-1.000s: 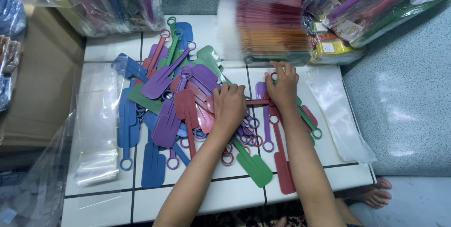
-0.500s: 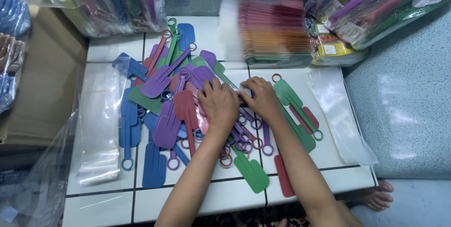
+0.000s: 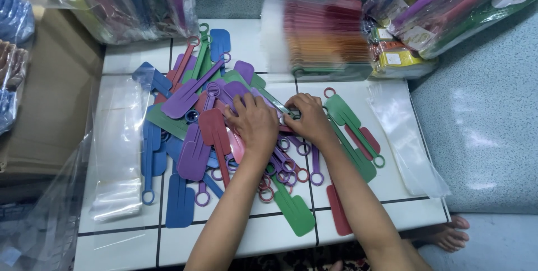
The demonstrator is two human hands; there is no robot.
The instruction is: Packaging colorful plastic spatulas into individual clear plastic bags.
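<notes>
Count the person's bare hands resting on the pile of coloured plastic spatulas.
2: the left hand on the pile's middle, the right hand beside it, toward the green spatulas.

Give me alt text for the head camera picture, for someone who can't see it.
Seen from above, a person's left hand and right hand press close together on a heap of flat plastic spatulas in purple, blue, red and green, spread over a white tiled table. Clear plastic bags lie at the left, and wrapped bundles of spatulas are stacked at the back.
</notes>
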